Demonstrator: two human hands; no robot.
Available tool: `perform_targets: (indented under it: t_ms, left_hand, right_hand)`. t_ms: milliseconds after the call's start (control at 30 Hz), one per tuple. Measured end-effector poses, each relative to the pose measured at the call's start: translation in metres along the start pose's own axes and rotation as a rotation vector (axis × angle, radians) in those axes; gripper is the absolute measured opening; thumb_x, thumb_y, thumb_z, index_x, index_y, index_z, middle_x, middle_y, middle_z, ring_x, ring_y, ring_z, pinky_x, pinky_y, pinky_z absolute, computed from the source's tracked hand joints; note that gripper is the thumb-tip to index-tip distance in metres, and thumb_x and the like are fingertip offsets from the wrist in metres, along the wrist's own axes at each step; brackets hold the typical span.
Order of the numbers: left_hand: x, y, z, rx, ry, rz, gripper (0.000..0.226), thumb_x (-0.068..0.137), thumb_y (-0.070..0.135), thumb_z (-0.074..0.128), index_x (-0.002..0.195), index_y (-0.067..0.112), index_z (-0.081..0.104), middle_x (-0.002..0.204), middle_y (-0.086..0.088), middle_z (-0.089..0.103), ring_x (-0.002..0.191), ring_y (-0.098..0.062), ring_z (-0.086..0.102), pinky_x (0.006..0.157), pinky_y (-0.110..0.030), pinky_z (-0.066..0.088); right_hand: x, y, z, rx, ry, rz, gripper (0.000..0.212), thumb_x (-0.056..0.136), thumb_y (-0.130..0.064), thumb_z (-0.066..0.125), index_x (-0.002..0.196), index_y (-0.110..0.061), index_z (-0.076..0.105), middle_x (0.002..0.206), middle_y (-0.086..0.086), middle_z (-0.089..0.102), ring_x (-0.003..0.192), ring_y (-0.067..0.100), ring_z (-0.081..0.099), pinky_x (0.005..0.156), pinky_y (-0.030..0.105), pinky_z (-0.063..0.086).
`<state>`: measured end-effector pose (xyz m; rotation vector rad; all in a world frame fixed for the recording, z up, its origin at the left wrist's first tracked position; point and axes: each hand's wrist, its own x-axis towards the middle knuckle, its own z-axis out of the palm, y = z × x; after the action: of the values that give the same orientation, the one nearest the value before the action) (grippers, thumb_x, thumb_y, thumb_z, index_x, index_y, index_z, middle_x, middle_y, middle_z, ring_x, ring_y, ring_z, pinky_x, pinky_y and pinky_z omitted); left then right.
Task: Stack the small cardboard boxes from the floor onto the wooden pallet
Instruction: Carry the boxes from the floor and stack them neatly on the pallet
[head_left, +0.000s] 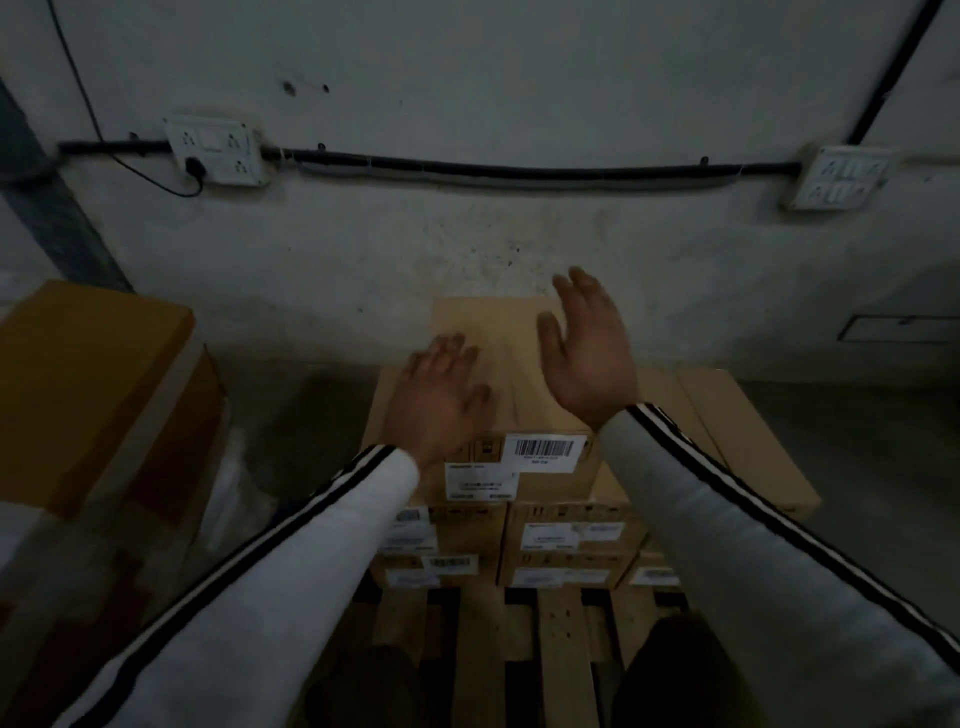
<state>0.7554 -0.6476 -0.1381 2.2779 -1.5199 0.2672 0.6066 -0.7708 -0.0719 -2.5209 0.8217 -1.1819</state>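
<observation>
Several small cardboard boxes with white barcode labels are stacked on the wooden pallet (563, 644) in front of me. The top box (519, 374) lies lengthwise toward the wall. My left hand (439, 400) hovers over or rests on its left part, palm down, fingers spread. My right hand (589, 348) is raised above its right side, fingers apart, holding nothing. A lower row of boxes (737, 441) extends to the right. Both sleeves are white with dark stripes.
A large orange-brown carton (88, 395) with pale tape stands at the left. A pale wall (493, 249) with a black conduit and two socket plates (215, 150) rises close behind the stack. Grey floor (857, 436) lies to the right.
</observation>
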Motion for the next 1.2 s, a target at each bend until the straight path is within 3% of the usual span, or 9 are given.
perform_targets:
  t_ms: [100, 200, 267, 533, 633, 733, 867, 1200]
  left_hand:
    - [0.005, -0.001, 0.014, 0.009, -0.260, -0.104, 0.065, 0.105, 0.051, 0.021, 0.161, 0.017, 0.018, 0.169, -0.004, 0.010, 0.156, -0.022, 0.008, 0.126, -0.046, 0.012]
    - [-0.001, -0.002, 0.020, 0.011, -0.239, -0.106, 0.063, 0.106, 0.048, 0.021, 0.161, 0.017, 0.018, 0.169, -0.003, 0.011, 0.155, -0.020, 0.009, 0.126, -0.043, 0.014]
    - [0.002, -0.001, 0.018, 0.010, -0.228, -0.120, 0.063, 0.106, 0.046, 0.022, 0.161, 0.016, 0.018, 0.169, -0.003, 0.010, 0.156, -0.020, 0.008, 0.126, -0.041, 0.012]
    - [0.000, 0.004, 0.008, -0.024, -0.260, -0.113, 0.066, 0.106, 0.050, 0.021, 0.161, 0.015, 0.013, 0.170, -0.004, 0.006, 0.156, -0.019, 0.002, 0.124, -0.035, 0.006]
    - [-0.002, 0.001, 0.007, -0.038, -0.289, -0.089, 0.091, 0.096, 0.074, 0.025, 0.162, 0.014, 0.009, 0.170, -0.004, 0.000, 0.156, -0.021, -0.003, 0.124, -0.036, 0.002]
    - [-0.001, -0.009, 0.005, -0.070, -0.387, -0.059, 0.126, 0.073, 0.091, 0.046, 0.161, 0.013, 0.001, 0.169, -0.003, -0.009, 0.155, -0.021, -0.011, 0.123, -0.038, -0.001]
    - [0.003, -0.015, 0.013, 0.000, -0.387, -0.009, 0.138, 0.065, 0.078, 0.072, 0.161, 0.013, -0.003, 0.169, -0.005, -0.012, 0.155, -0.025, -0.013, 0.120, -0.036, -0.003]
    - [0.004, -0.013, 0.012, 0.014, -0.364, 0.014, 0.135, 0.066, 0.070, 0.078, 0.161, 0.013, 0.001, 0.169, -0.006, -0.009, 0.155, -0.026, -0.010, 0.122, -0.037, 0.000]
  right_hand:
    - [0.008, -0.004, 0.018, -0.194, -0.124, -0.109, 0.065, 0.103, -0.045, 0.026, 0.156, -0.009, 0.030, 0.165, 0.016, 0.023, 0.153, 0.034, 0.018, 0.123, 0.050, 0.015]
    - [-0.022, 0.030, 0.042, -0.441, -0.625, 0.013, 0.075, 0.102, -0.058, 0.009, 0.162, -0.014, 0.006, 0.169, 0.010, -0.001, 0.156, 0.028, 0.001, 0.125, 0.047, 0.004]
    - [-0.032, 0.044, 0.051, -0.472, -0.760, 0.071, 0.074, 0.102, -0.060, 0.009, 0.162, -0.016, 0.002, 0.170, 0.006, -0.003, 0.156, 0.025, -0.001, 0.126, 0.045, 0.003]
    - [-0.029, 0.038, 0.047, -0.456, -0.765, 0.070, 0.074, 0.103, -0.059, 0.011, 0.162, -0.015, 0.001, 0.170, 0.007, -0.004, 0.156, 0.025, -0.002, 0.126, 0.045, 0.002]
    - [-0.030, 0.039, 0.040, -0.435, -0.787, 0.020, 0.086, 0.095, -0.072, 0.008, 0.162, -0.017, 0.001, 0.169, 0.008, -0.005, 0.156, 0.026, -0.003, 0.125, 0.048, 0.002]
    - [-0.032, 0.045, 0.025, -0.419, -0.867, -0.090, 0.112, 0.072, -0.096, 0.005, 0.162, -0.029, 0.000, 0.169, 0.003, -0.007, 0.156, 0.024, -0.005, 0.125, 0.052, 0.000]
    - [-0.031, 0.056, 0.022, -0.444, -0.863, -0.154, 0.108, 0.072, -0.096, 0.018, 0.160, -0.038, -0.002, 0.169, -0.004, -0.009, 0.156, 0.021, -0.005, 0.124, 0.054, 0.000]
    - [-0.030, 0.056, 0.022, -0.441, -0.830, -0.161, 0.110, 0.069, -0.097, 0.014, 0.160, -0.037, 0.000, 0.170, -0.004, -0.004, 0.156, 0.021, -0.001, 0.124, 0.054, 0.003]
